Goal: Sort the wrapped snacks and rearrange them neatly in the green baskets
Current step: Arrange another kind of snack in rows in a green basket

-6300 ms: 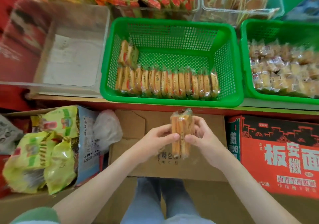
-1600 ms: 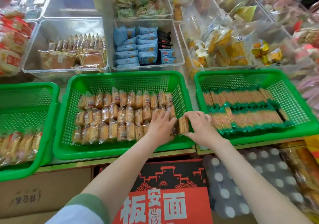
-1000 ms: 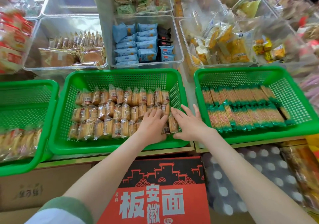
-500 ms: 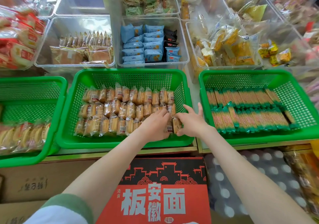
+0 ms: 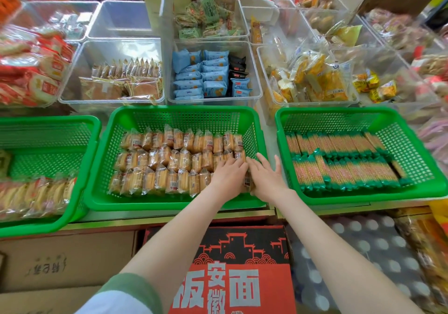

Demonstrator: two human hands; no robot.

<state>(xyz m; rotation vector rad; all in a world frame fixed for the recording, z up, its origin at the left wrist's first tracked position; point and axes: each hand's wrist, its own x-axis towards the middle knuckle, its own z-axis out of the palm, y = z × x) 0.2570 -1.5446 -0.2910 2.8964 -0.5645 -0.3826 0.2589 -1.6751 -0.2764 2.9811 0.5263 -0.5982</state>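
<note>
1. The middle green basket (image 5: 184, 112) sits on the worktop (image 5: 155, 218) and serves as the landmark here; it holds three rows of clear-wrapped golden snacks (image 5: 169, 161) standing side by side.
2. The left hand (image 5: 228, 175) lies inside this basket at its near right corner, fingers straight and together, palm down on the snacks at the right end of the rows. It grips nothing.
3. The right hand (image 5: 266, 178) is just beside it, against the basket's right wall, fingers spread and straight. It also grips nothing.
4. Between the two hands one wrapped packet (image 5: 247, 182) with a barcode label shows, touched on both sides by the hands at the end of the front row.
5. To the right of the middle basket stands a second green basket (image 5: 363, 112), filled with flat rows of green-edged biscuit packs (image 5: 339, 166).
6. To the left of the middle basket stands a third green basket (image 5: 48, 120), with a row of wrapped snacks (image 5: 34, 197) along its near side.
7. Behind the middle basket are clear plastic bins; the one straight behind holds blue packets (image 5: 201, 74).
8. Below the middle basket, in front of the worktop, sits a red carton (image 5: 232, 277) with large white characters, a brown cardboard box (image 5: 60, 260) to its left and a grey dotted bag (image 5: 363, 253) to its right.
</note>
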